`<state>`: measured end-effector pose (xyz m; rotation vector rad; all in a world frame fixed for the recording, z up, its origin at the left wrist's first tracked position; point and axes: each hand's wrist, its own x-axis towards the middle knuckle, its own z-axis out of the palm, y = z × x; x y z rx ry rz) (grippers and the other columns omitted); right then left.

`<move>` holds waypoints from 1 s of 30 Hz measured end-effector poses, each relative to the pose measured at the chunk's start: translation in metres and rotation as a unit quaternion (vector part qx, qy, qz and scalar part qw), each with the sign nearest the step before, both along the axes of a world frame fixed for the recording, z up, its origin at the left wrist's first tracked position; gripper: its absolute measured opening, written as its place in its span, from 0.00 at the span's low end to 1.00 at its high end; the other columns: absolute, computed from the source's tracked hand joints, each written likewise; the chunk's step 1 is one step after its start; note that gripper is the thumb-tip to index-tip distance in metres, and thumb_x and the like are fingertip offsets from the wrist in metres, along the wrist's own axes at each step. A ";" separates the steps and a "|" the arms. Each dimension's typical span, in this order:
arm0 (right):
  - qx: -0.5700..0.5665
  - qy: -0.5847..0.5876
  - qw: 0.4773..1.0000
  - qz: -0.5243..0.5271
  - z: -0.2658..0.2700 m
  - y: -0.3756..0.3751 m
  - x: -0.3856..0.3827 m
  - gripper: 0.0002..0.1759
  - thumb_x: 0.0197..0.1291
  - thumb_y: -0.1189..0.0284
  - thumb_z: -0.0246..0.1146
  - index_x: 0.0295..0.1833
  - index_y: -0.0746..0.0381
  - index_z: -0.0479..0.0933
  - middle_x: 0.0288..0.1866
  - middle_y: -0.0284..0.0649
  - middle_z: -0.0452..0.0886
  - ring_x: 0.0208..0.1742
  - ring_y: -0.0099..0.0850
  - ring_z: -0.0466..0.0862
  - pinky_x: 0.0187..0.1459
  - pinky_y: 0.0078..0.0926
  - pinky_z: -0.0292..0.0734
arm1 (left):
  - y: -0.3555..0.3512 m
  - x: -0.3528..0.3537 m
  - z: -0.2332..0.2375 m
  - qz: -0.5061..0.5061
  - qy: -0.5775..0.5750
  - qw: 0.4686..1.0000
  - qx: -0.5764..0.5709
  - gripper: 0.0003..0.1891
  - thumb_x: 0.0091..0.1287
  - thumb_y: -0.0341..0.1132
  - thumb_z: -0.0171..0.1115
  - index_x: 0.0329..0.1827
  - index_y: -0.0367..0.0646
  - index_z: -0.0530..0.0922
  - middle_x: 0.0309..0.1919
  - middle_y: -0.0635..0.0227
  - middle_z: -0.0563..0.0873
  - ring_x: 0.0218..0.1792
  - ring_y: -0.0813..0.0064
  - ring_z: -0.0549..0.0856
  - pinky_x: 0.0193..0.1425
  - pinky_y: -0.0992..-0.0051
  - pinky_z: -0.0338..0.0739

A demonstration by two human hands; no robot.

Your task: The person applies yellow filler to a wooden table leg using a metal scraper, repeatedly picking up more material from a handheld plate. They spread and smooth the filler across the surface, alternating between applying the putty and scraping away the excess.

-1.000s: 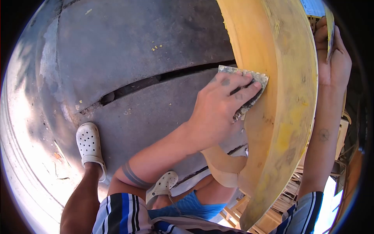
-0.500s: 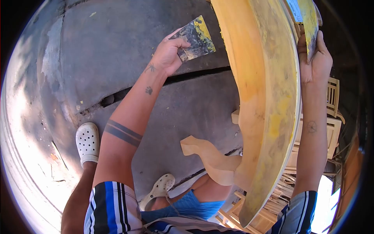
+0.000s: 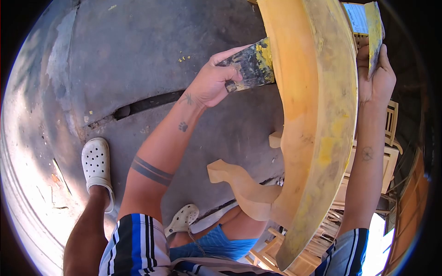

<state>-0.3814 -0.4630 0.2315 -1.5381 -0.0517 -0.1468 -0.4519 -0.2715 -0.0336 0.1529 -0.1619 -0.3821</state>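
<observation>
My left hand is closed round a dark flat scraper with yellow paste along its far edge. That edge meets or overlaps the left side of a long curved wooden piece; exact contact is unclear. Yellow patches and grey smears mark the wood's right-hand face. On the other side of the wood, my right hand holds a second scraper, upright and coated in yellow paste. Some of its fingers are hidden behind the wood and scraper.
A curved wooden leg juts left from the long piece. Pale wooden furniture parts stand at the right. A labelled container is at the top right. Yellow crumbs lie on the dark floor, which has a long gap.
My left hand has moved right and down, bringing its scraper to the wood's edge. Yellow crumbs now show on the floor. My right hand and its scraper sit slightly lower.
</observation>
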 end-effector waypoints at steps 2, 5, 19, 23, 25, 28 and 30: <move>-0.043 -0.029 0.995 -0.088 -0.003 0.020 -0.003 0.19 0.72 0.69 0.51 0.58 0.75 0.67 0.54 0.48 0.76 0.51 0.38 0.79 0.52 0.34 0.80 | 0.003 -0.022 0.010 -0.026 -0.042 0.996 0.077 0.32 0.51 0.12 0.45 0.63 0.32 0.72 0.54 0.58 0.82 0.53 0.68 0.83 0.61 0.70 0.76; 0.001 0.007 1.000 0.009 0.001 0.001 -0.001 0.19 0.72 0.69 0.52 0.57 0.75 0.67 0.53 0.49 0.76 0.51 0.38 0.79 0.50 0.33 0.81 | 0.019 -0.044 0.029 0.042 -0.202 0.948 0.244 0.32 0.50 0.11 0.45 0.61 0.37 0.76 0.56 0.59 0.81 0.59 0.63 0.80 0.64 0.66 0.74; 0.047 0.048 0.996 0.061 0.006 0.029 -0.030 0.12 0.74 0.69 0.48 0.49 0.70 0.67 0.37 0.40 0.73 0.34 0.24 0.76 0.37 0.17 0.81 | 0.022 0.062 0.065 0.588 -0.557 0.404 0.425 0.10 0.54 0.35 0.61 0.39 0.51 0.83 0.39 0.77 0.80 0.49 0.77 0.79 0.58 0.70 0.71; 0.139 0.133 0.976 0.100 0.010 0.041 -0.031 0.06 0.73 0.69 0.50 0.43 0.60 0.68 0.33 0.30 0.71 0.34 0.18 0.74 0.42 0.14 0.76 | 0.007 0.076 0.064 0.575 -0.568 0.442 0.388 0.09 0.53 0.35 0.61 0.36 0.49 0.84 0.36 0.77 0.81 0.48 0.78 0.79 0.58 0.72 0.71; 0.178 0.163 0.964 0.110 0.006 0.043 -0.029 0.06 0.73 0.67 0.50 0.42 0.55 0.67 0.32 0.25 0.70 0.35 0.16 0.73 0.44 0.14 0.74 | 0.005 0.077 0.062 0.538 -0.586 0.457 0.398 0.09 0.53 0.34 0.61 0.37 0.49 0.84 0.38 0.76 0.81 0.50 0.76 0.79 0.60 0.70 0.71; 0.157 0.181 0.965 0.112 0.004 0.045 -0.024 0.09 0.72 0.65 0.53 0.42 0.58 0.72 0.31 0.30 0.76 0.34 0.17 0.78 0.45 0.15 0.78 | 0.007 0.071 0.049 0.477 -0.600 0.478 0.429 0.11 0.54 0.33 0.64 0.41 0.48 0.85 0.47 0.74 0.82 0.55 0.71 0.79 0.64 0.62 0.71; 0.143 0.191 0.963 0.125 0.007 0.035 -0.011 0.07 0.72 0.66 0.52 0.42 0.57 0.72 0.31 0.28 0.76 0.33 0.15 0.77 0.45 0.14 0.77 | -0.002 0.067 0.012 0.454 -0.601 0.480 0.450 0.11 0.55 0.32 0.64 0.42 0.48 0.86 0.49 0.74 0.82 0.58 0.69 0.78 0.66 0.60 0.71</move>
